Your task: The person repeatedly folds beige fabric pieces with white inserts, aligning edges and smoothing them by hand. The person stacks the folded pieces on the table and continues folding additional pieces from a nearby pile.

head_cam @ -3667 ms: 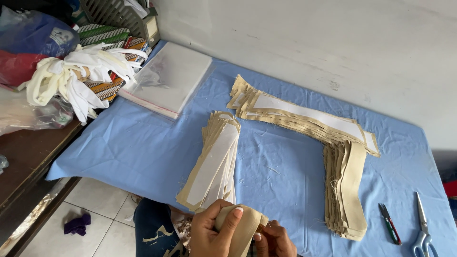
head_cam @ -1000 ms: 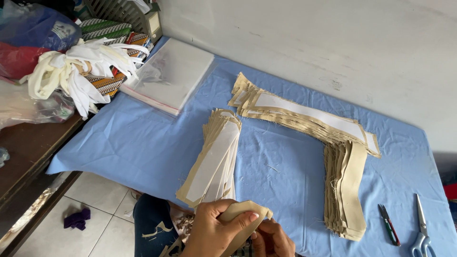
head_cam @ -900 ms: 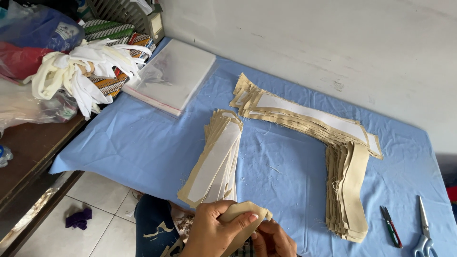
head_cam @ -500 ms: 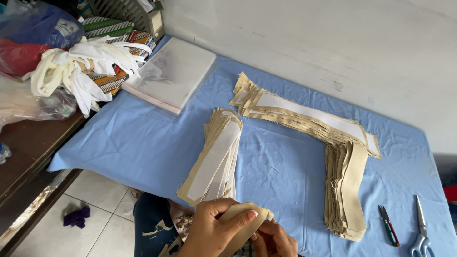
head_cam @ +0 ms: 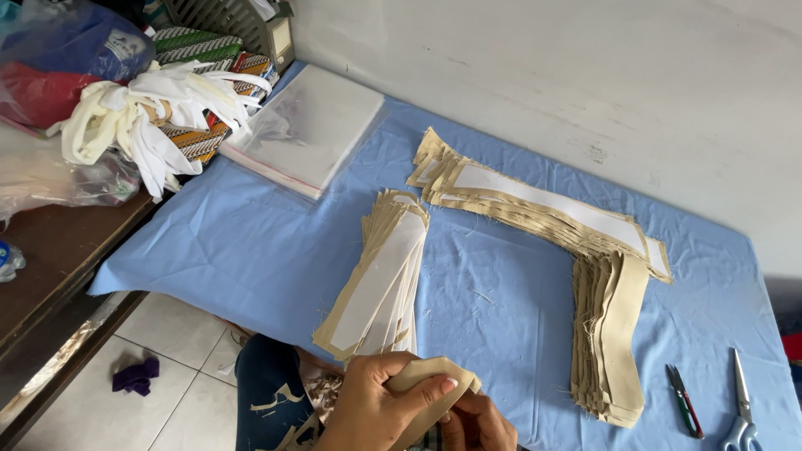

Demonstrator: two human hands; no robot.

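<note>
Both hands work at the near table edge. The left hand [head_cam: 380, 405] has its fingers clamped over 1 folded tan fabric piece [head_cam: 434, 386]; the right hand [head_cam: 478, 424] grips it from beneath, fingers closed on it. On the blue cloth [head_cam: 259, 242] lie 3 stacks of tan pieces: 1 centre stack [head_cam: 380, 280], 1 far stack [head_cam: 535, 205], 1 right stack [head_cam: 610, 334]. At far right lie 1 snipper [head_cam: 685, 401] and 1 pair of scissors [head_cam: 739, 409]. 1 pile of clear bags [head_cam: 309, 125] lies at far left.
</note>
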